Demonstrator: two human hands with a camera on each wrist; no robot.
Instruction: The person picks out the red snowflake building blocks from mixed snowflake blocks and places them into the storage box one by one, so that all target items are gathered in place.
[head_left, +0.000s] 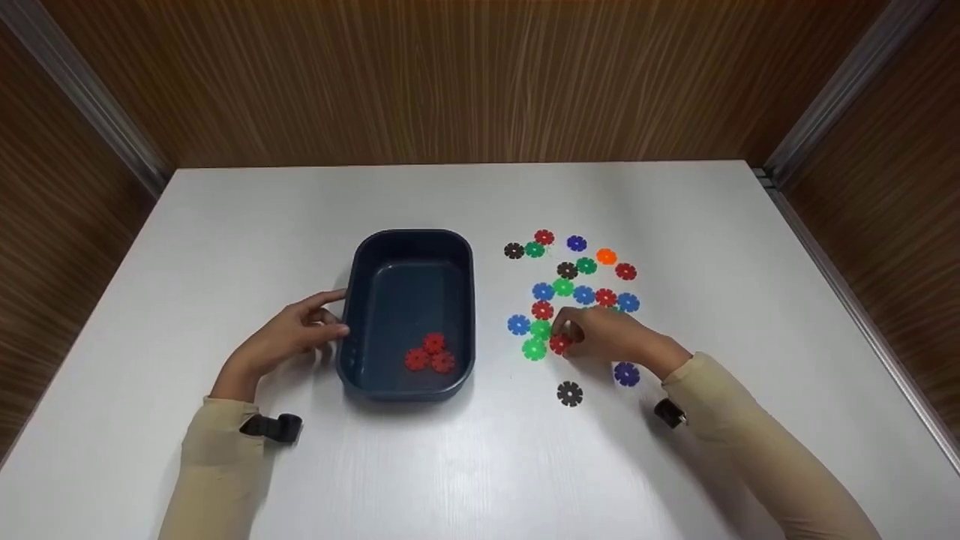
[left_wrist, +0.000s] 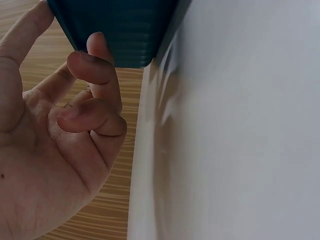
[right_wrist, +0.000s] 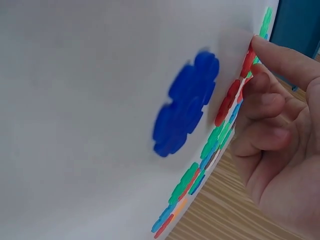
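Note:
My left hand touches the outer left wall of a dark blue plastic tub with index finger and thumb, its other fingers loosely bent. Inside the tub's near end lie three red interlocking discs, notched round the edge. To the right of the tub, my right hand reaches down to the table and pinches a red interlocking disc between thumb and index finger. In the right wrist view that red disc is at the fingertips, close to the tabletop. Green discs lie just left of it.
Several loose discs in blue, green, red, black and orange spread beyond and around the right hand. A black disc and a dark blue disc lie nearer me. Wood-grain panels enclose the white table at the back and sides.

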